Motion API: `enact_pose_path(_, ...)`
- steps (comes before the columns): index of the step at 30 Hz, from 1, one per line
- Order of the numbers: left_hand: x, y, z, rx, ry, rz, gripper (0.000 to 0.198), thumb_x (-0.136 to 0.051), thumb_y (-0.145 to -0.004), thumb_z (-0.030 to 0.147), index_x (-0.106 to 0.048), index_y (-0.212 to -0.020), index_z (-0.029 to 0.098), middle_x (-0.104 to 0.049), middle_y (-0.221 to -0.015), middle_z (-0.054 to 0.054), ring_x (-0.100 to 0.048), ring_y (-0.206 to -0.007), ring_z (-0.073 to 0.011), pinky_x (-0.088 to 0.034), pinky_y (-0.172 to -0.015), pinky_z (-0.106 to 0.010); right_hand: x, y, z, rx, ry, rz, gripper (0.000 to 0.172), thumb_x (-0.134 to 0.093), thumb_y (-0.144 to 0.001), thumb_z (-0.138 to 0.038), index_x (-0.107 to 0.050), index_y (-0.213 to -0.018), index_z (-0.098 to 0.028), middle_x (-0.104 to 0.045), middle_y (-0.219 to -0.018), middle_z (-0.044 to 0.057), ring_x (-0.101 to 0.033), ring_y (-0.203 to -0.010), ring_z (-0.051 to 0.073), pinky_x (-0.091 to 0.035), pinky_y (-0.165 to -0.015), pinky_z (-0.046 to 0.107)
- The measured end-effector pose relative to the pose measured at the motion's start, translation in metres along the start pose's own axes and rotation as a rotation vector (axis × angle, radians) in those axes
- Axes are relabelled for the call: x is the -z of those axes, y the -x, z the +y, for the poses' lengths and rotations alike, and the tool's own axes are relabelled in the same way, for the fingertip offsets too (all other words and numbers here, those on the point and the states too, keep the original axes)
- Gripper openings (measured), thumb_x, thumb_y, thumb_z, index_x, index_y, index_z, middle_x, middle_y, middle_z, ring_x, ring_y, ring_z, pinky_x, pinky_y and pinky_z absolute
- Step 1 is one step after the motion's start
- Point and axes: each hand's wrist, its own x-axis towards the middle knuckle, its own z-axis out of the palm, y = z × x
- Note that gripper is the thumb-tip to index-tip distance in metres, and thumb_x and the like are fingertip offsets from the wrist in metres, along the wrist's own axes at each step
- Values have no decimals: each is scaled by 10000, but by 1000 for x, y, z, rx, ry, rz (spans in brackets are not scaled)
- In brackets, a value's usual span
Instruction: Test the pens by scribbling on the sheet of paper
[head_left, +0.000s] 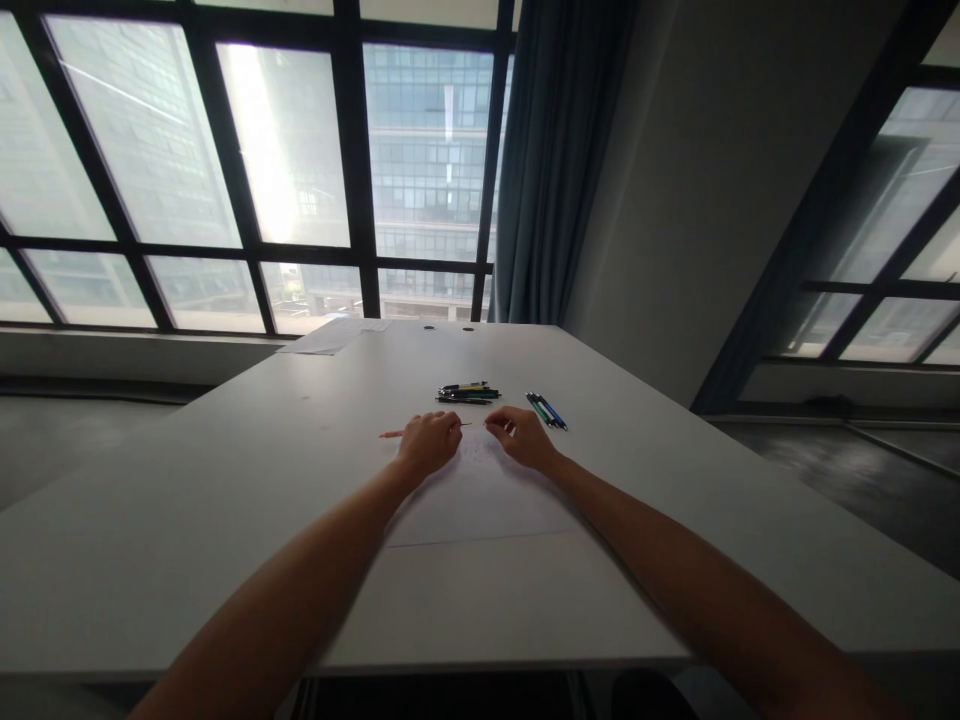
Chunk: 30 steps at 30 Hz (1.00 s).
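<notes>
My left hand (429,441) is closed round an orange-red pen (391,434), whose end sticks out to the left. My right hand (520,434) is closed too, fingers pinched near the pen's thin tip between the hands. What it pinches is too small to name. Both hands rest at the far edge of a white sheet of paper (480,505) lying on the white table (225,500).
A bunch of dark pens (469,393) lies just beyond my hands, and two or three blue and green pens (547,411) lie to the right. More paper (334,336) sits at the table's far left corner. Windows and a blue curtain (559,160) stand behind.
</notes>
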Motion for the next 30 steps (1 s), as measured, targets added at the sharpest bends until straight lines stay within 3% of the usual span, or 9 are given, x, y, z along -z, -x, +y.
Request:
enact_pose_path(4, 0, 1, 0, -20, 4, 37, 251, -401, -898, 229, -637, -983, 221, -700, -940, -34, -639, -868, -192, -443, -804, -321, 1, -1, 0, -18, -5, 21, 75, -592, -813, -195, -662, -812, -168, -680, -740, 36, -610, -644, 139, -482, -589, 251)
enact_pose_path(11, -3, 1, -1, -90, 88, 76, 280, -523, -877, 435, -609, -993, 194, -674, -833, -50, -631, -822, -221, -452, -784, -352, -1, -1, -3, -6, -48, -13, 59, -655, -763, -190, -662, -816, -167, -689, -777, 42, -614, -642, 140, -502, -607, 270)
enact_pose_path(20, -4, 0, -1, -271, 173, 73, 180, -500, -913, 303, -642, -972, 209, -691, -868, -36, -632, -838, -186, -439, -808, -317, -5, 1, -12, 8, -71, -50, 110, -662, -750, -156, -663, -860, -165, -681, -744, 29, -618, -644, 139, -499, -620, 264)
enact_pose_path(30, -1, 0, 0, -281, 179, 94, 143, -507, -900, 238, -641, -923, 196, -689, -854, -32, -626, -817, -171, -433, -785, -310, -5, 0, -9, 58, -45, 7, 38, -639, -796, -196, -652, -825, -174, -639, -801, 38, -583, -627, 121, -494, -594, 254)
